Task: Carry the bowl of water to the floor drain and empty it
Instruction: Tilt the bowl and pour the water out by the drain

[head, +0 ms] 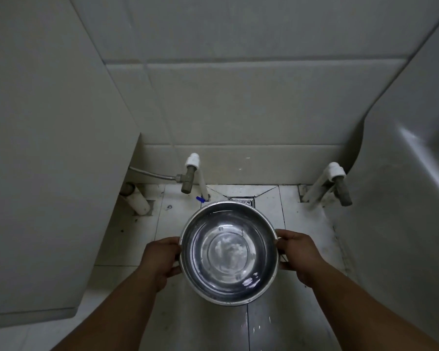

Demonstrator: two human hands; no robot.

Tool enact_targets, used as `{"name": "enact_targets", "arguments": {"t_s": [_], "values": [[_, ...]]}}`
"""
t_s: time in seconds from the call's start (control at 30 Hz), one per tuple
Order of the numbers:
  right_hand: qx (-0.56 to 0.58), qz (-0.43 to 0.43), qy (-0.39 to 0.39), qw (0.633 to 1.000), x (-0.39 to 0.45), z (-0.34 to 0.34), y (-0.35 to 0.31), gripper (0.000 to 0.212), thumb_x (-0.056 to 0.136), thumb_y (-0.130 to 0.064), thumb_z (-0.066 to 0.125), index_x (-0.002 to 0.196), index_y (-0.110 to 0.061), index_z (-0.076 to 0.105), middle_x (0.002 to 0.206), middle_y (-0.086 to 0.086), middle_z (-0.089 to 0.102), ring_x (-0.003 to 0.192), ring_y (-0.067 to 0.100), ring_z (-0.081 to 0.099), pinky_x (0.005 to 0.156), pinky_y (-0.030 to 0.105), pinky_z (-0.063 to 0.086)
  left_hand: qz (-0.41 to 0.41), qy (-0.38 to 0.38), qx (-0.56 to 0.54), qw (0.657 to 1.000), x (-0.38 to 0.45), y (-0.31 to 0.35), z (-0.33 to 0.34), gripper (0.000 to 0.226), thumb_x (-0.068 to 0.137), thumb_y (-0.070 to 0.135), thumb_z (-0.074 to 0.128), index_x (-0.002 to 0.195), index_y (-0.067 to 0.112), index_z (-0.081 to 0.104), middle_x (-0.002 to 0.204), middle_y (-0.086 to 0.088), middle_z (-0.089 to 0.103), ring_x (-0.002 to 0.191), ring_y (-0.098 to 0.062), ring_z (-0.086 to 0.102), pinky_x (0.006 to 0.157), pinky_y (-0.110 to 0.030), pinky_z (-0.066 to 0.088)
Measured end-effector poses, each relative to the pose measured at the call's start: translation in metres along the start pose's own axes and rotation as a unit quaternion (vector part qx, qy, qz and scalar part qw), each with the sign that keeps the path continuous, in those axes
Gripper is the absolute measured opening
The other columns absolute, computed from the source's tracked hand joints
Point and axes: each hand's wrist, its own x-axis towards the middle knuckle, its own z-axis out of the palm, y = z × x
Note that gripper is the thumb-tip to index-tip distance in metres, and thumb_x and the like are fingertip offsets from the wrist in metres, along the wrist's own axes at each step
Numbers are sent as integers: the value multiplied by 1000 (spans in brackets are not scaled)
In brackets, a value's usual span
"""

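Note:
A round steel bowl (228, 252) holding clear water is level in front of me, above the tiled floor. My left hand (160, 262) grips its left rim and my right hand (300, 255) grips its right rim. The square metal floor drain (241, 200) lies at the foot of the back wall, just beyond the bowl's far rim, which hides most of it.
A white appliance (48, 173) stands close on the left and a grey basin body (403, 186) on the right. Two wall taps (189, 177) (340, 183) with white pipes flank the drain. A wet patch (254, 328) shines on the floor below the bowl.

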Motion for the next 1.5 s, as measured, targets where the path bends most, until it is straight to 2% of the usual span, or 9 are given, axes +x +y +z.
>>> {"name": "enact_targets", "arguments": {"t_s": [0.33, 0.43, 0.6, 0.67, 0.9, 1.1, 1.27, 1.5], "values": [[1, -5, -2, 1000, 11, -5, 4, 42, 87, 9, 52, 86, -17, 85, 74, 14, 68, 65, 22, 61, 54, 32, 61, -3, 9, 7, 1000, 11, -2, 10, 20, 87, -1, 65, 87, 11, 81, 77, -10, 79, 68, -19, 70, 53, -28, 58], [-1, -3, 0, 1000, 12, -7, 2, 40, 88, 9, 53, 89, -16, 84, 80, 26, 70, 68, 25, 64, 54, 32, 61, -3, 11, 9, 1000, 11, 0, 13, 20, 87, 1, 66, 87, 12, 82, 80, -11, 80, 71, -20, 70, 52, -27, 58], [-6, -9, 6, 1000, 17, -11, 2, 39, 88, 10, 52, 92, -13, 83, 99, 32, 73, 74, 30, 66, 57, 34, 63, -7, -1, 13, 1000, 11, 2, 20, 31, 86, 3, 66, 69, 21, 84, 75, -4, 80, 70, -16, 70, 50, -24, 57], [-12, -10, 7, 1000, 19, -13, 3, 38, 87, 10, 52, 91, -12, 83, 102, 33, 72, 74, 30, 65, 57, 33, 63, -9, -7, 17, 1000, 11, 1, 22, 33, 86, 5, 64, 69, 25, 84, 75, -3, 81, 73, -16, 71, 51, -24, 57], [-12, -2, 12, 1000, 26, -15, 11, 39, 88, 10, 54, 86, -15, 83, 100, 32, 73, 77, 32, 67, 72, 50, 66, -12, -1, 16, 1000, 17, 0, 28, 25, 89, 5, 64, 76, 16, 83, 70, -2, 79, 77, -20, 70, 48, -25, 57], [-8, 8, 7, 1000, 29, -17, 14, 38, 88, 10, 54, 90, -15, 83, 91, 30, 72, 74, 29, 66, 59, 35, 64, -15, -1, 22, 1000, 19, -3, 30, 22, 91, 4, 64, 82, 13, 82, 71, -4, 79, 78, -22, 70, 51, -27, 59], [-3, 9, 9, 1000, 29, -16, 15, 39, 88, 10, 55, 83, -16, 83, 99, 31, 73, 71, 27, 66, 55, 32, 62, -17, 2, 29, 999, 20, -2, 31, 27, 90, 3, 65, 73, 15, 83, 75, -7, 80, 78, -23, 71, 52, -28, 60], [-7, 19, 13, 1000, 31, -17, 17, 36, 89, 10, 55, 92, -14, 82, 98, 28, 75, 73, 28, 67, 54, 31, 62, -14, 1, 47, 999, 15, 1, 32, 25, 92, 2, 62, 82, 12, 83, 73, -6, 80, 81, -25, 72, 51, -27, 59]]}}
